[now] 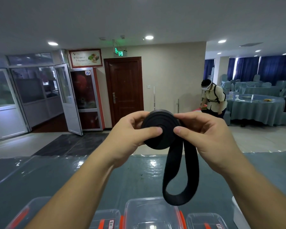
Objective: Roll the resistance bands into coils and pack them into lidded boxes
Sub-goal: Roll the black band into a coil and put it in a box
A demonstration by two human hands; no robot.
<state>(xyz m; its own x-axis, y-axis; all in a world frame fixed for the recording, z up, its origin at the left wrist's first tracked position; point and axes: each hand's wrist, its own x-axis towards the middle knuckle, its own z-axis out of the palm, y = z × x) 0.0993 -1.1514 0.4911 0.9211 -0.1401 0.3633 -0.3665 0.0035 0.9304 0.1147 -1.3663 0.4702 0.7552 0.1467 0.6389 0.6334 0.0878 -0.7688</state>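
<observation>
A: What do the hands have?

B: The left hand [130, 134] and the right hand [203, 134] both grip a black resistance band [160, 131], mostly wound into a flat coil held up in the air between them. Each thumb presses the coil's near face, the left close to its centre; the other fingers curl round behind its rim.

A: And the unwound part?

B: A loose loop [180, 179] hangs down from under the right thumb, its bottom dangling just above a clear lidded box [149, 210].

A: More boxes?

B: Other clear boxes with orange clips sit beside it, below the wrists, on the grey-blue table cover [135, 176].
</observation>
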